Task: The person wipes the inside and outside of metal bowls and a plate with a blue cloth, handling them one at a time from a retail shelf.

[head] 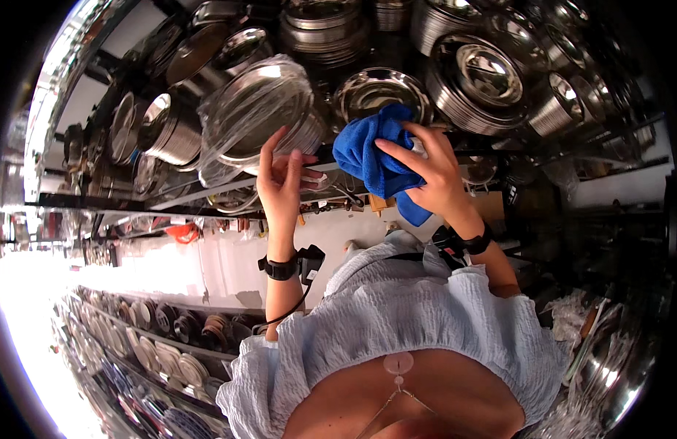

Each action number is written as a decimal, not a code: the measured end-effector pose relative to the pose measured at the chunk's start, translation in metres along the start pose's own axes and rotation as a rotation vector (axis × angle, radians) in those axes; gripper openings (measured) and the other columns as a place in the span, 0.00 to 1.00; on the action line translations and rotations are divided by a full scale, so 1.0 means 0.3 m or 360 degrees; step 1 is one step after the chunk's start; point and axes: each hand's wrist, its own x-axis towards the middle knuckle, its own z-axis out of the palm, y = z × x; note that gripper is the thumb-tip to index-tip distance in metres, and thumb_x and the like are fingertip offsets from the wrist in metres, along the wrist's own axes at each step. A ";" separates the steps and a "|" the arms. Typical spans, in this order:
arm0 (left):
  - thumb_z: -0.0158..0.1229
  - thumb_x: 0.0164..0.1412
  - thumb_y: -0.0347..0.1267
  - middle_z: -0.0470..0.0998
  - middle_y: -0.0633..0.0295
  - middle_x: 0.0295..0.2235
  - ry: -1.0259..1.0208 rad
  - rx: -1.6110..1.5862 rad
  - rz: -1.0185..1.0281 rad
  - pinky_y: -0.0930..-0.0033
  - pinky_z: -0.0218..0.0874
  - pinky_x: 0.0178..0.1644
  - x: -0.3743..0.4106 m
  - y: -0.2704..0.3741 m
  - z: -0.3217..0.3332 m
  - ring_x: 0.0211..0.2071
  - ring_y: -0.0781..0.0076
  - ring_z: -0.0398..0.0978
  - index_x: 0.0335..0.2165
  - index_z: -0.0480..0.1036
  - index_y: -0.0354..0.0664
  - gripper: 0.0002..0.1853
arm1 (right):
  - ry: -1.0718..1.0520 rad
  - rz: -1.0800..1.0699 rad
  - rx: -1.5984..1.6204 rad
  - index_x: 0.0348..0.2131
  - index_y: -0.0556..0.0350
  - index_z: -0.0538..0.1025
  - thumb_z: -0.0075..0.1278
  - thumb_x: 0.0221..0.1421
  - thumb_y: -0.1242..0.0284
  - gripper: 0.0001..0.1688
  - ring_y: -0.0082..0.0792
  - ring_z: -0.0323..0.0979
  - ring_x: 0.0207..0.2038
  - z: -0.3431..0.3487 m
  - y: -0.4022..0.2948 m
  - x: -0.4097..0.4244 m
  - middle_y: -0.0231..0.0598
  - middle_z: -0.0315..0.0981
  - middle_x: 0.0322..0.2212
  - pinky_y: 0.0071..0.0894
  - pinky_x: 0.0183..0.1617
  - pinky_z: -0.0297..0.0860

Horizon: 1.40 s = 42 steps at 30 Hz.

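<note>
My right hand [434, 170] grips a bunched blue cloth [371, 151], whose lower corner hangs down. Behind the cloth, a round stainless steel dish [360, 93] rests on the shelf, its near part covered from view. My left hand [283, 175] is raised with its fingers apart and holds nothing that I can see. It is nearest to a stack of steel pans or basins [261, 104] partly wrapped in clear plastic film; whether the fingers touch the stack, I cannot tell. To the right of the dish stands a stack of wide-rimmed steel dishes [476, 82].
A metal shelf edge [179, 198] runs below the steelware. More stacked steel pots [171, 129] stand at the left, and stacked plates [322, 27] at the back. Behind me at the lower left are racks of dishes [174, 362]. Plastic-wrapped goods [591, 362] lie at the lower right.
</note>
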 end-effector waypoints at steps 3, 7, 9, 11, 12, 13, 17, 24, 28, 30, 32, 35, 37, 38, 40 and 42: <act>0.45 0.67 0.33 0.79 0.57 0.28 0.0181 -0.0033 -0.0125 0.79 0.68 0.22 0.001 -0.002 -0.049 0.22 0.74 0.78 0.54 0.61 0.42 0.18 | -0.0089 -0.0070 0.0070 0.51 0.31 0.74 0.57 0.25 0.84 0.48 0.42 0.66 0.41 0.041 -0.017 0.028 0.38 0.65 0.49 0.39 0.46 0.65; 0.43 0.68 0.37 0.78 0.57 0.25 0.0167 0.0102 -0.0137 0.80 0.66 0.19 0.017 -0.028 -0.109 0.20 0.75 0.77 0.51 0.63 0.42 0.17 | -0.0133 -0.0148 0.0135 0.52 0.31 0.73 0.57 0.25 0.84 0.49 0.42 0.66 0.41 0.096 -0.027 0.054 0.38 0.65 0.49 0.39 0.46 0.64; 0.43 0.68 0.36 0.77 0.57 0.24 0.0191 0.0105 -0.0130 0.80 0.65 0.18 0.010 -0.018 -0.118 0.20 0.76 0.77 0.47 0.64 0.41 0.14 | -0.0157 -0.0171 0.0140 0.53 0.30 0.72 0.57 0.25 0.84 0.50 0.42 0.66 0.41 0.115 -0.029 0.063 0.38 0.65 0.49 0.39 0.46 0.64; 0.42 0.68 0.35 0.77 0.57 0.24 0.0221 0.0073 -0.0121 0.80 0.65 0.18 0.006 -0.007 -0.123 0.20 0.75 0.77 0.45 0.64 0.40 0.12 | -0.0194 -0.0183 0.0143 0.53 0.30 0.72 0.57 0.25 0.84 0.50 0.42 0.66 0.42 0.127 -0.031 0.071 0.38 0.65 0.49 0.39 0.47 0.63; 0.42 0.68 0.34 0.78 0.57 0.24 0.0222 0.0033 -0.0066 0.80 0.65 0.19 0.001 0.002 -0.122 0.20 0.74 0.77 0.44 0.64 0.40 0.11 | -0.0204 -0.0176 0.0150 0.53 0.30 0.72 0.58 0.25 0.84 0.49 0.41 0.66 0.41 0.128 -0.033 0.074 0.38 0.65 0.49 0.39 0.47 0.64; 0.43 0.68 0.33 0.78 0.56 0.25 0.0224 -0.0006 -0.0011 0.80 0.65 0.19 -0.007 0.013 -0.122 0.21 0.73 0.77 0.43 0.63 0.39 0.10 | -0.0214 -0.0169 0.0157 0.53 0.30 0.72 0.58 0.25 0.84 0.49 0.41 0.66 0.41 0.129 -0.036 0.078 0.38 0.65 0.49 0.39 0.47 0.64; 0.41 0.69 0.34 0.76 0.54 0.28 0.0355 0.0020 0.0263 0.76 0.70 0.23 -0.057 0.031 -0.107 0.20 0.70 0.77 0.39 0.61 0.36 0.10 | -0.0221 -0.0174 0.0131 0.53 0.31 0.72 0.58 0.26 0.83 0.49 0.40 0.66 0.41 0.146 -0.040 0.083 0.37 0.65 0.48 0.39 0.46 0.64; 0.48 0.64 0.25 0.65 0.68 0.27 0.0523 0.0010 0.0169 0.70 0.76 0.35 -0.115 -0.049 -0.173 0.31 0.80 0.70 0.38 0.61 0.37 0.05 | -0.0047 -0.0040 0.0137 0.50 0.35 0.75 0.54 0.25 0.84 0.45 0.41 0.67 0.40 0.144 -0.029 0.087 0.38 0.68 0.45 0.39 0.45 0.65; 0.49 0.60 0.21 0.66 0.61 0.38 0.0541 -0.0153 0.0175 0.65 0.76 0.36 -0.137 -0.048 -0.186 0.37 0.78 0.69 0.48 0.55 0.41 0.19 | 0.0045 -0.0015 0.0118 0.47 0.37 0.77 0.53 0.26 0.83 0.41 0.44 0.69 0.40 0.144 -0.020 0.081 0.40 0.69 0.44 0.39 0.45 0.65; 0.50 0.55 0.19 0.64 0.58 0.46 0.0626 -0.0369 0.0231 0.69 0.76 0.34 -0.148 -0.029 -0.165 0.40 0.75 0.69 0.55 0.49 0.44 0.31 | 0.0091 0.0045 0.0132 0.47 0.38 0.77 0.53 0.26 0.82 0.41 0.45 0.69 0.41 0.140 -0.016 0.072 0.41 0.69 0.44 0.39 0.46 0.66; 0.50 0.53 0.18 0.64 0.58 0.47 0.0640 -0.0480 0.0163 0.72 0.74 0.35 -0.168 -0.034 -0.172 0.42 0.73 0.69 0.58 0.47 0.46 0.36 | 0.0140 0.0112 0.0151 0.48 0.40 0.76 0.54 0.28 0.82 0.40 0.46 0.69 0.43 0.133 -0.010 0.067 0.43 0.69 0.45 0.41 0.48 0.65; 0.48 0.45 0.16 0.67 0.56 0.48 0.0577 -0.0688 -0.0029 0.71 0.69 0.43 -0.204 -0.049 -0.198 0.45 0.68 0.71 0.58 0.52 0.40 0.39 | 0.0281 0.0218 0.0183 0.48 0.41 0.76 0.54 0.29 0.81 0.39 0.48 0.68 0.45 0.120 0.016 0.049 0.45 0.69 0.45 0.41 0.50 0.65; 0.47 0.42 0.16 0.70 0.55 0.47 0.0493 -0.0990 -0.0172 0.70 0.67 0.46 -0.222 -0.082 -0.217 0.45 0.65 0.72 0.55 0.59 0.35 0.35 | 0.0352 0.0271 0.0213 0.48 0.45 0.76 0.53 0.31 0.82 0.38 0.48 0.68 0.46 0.103 0.029 0.040 0.47 0.68 0.44 0.40 0.52 0.64; 0.49 0.38 0.14 0.73 0.57 0.43 0.0374 -0.1130 -0.0311 0.68 0.63 0.49 -0.236 -0.103 -0.238 0.44 0.65 0.72 0.52 0.62 0.33 0.36 | 0.0384 0.0286 0.0198 0.48 0.46 0.76 0.53 0.31 0.83 0.37 0.48 0.68 0.46 0.091 0.036 0.035 0.48 0.68 0.44 0.40 0.52 0.64; 0.49 0.38 0.13 0.73 0.57 0.43 0.0247 -0.1034 -0.0446 0.68 0.64 0.48 -0.255 -0.120 -0.239 0.44 0.65 0.73 0.51 0.62 0.33 0.35 | 0.0468 0.0296 0.0177 0.48 0.49 0.76 0.52 0.32 0.84 0.37 0.49 0.68 0.45 0.063 0.022 0.043 0.49 0.68 0.43 0.40 0.51 0.65; 0.49 0.38 0.13 0.74 0.58 0.41 0.0141 -0.0902 -0.0509 0.68 0.64 0.48 -0.258 -0.127 -0.220 0.44 0.64 0.73 0.49 0.64 0.34 0.33 | 0.0550 0.0298 0.0088 0.49 0.50 0.75 0.54 0.35 0.83 0.35 0.49 0.69 0.46 0.040 0.035 0.039 0.49 0.68 0.44 0.39 0.51 0.66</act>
